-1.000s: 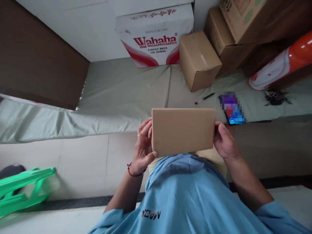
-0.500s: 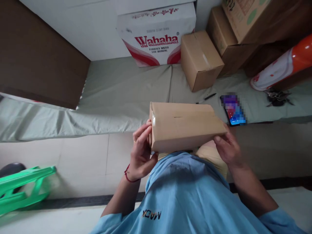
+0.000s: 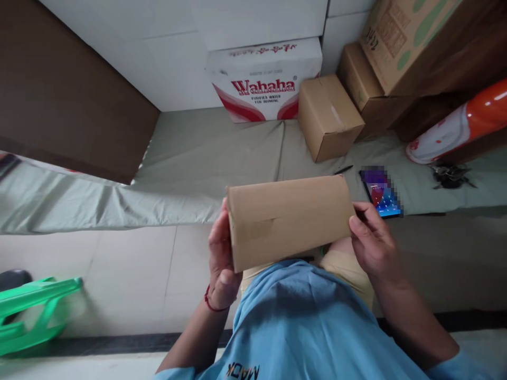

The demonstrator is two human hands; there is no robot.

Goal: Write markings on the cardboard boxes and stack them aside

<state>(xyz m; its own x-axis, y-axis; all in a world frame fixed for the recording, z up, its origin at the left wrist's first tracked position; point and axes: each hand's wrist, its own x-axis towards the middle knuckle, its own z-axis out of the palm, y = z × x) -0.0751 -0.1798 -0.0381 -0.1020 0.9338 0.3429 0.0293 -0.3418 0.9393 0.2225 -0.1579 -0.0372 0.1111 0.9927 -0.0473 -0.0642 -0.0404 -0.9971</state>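
I hold a flat brown cardboard box [image 3: 289, 219] in front of my chest, above my lap, with a broad taped face turned up towards me. My left hand [image 3: 220, 264] clasps its left end, fingers hidden behind the box and the heel of the hand showing. My right hand [image 3: 370, 240] grips the right end, thumb on the near face and fingers curled round the edge. A red cord sits on my left wrist.
A grey-green cloth [image 3: 206, 158] covers a low platform ahead. On it stand a white Wahaha carton [image 3: 265, 79], a small brown box [image 3: 328, 116] and stacked cartons [image 3: 380, 63]. A pen [image 3: 343, 170], a phone [image 3: 381, 192], keys [image 3: 449, 174] and an orange-white cylinder [image 3: 459, 126] lie right. Green plastic furniture [image 3: 31, 311] lies left.
The box has been turned in my hands from a plain face to a seamed side, then to a taped face tilted down on the left. My left hand slid lower on its end.
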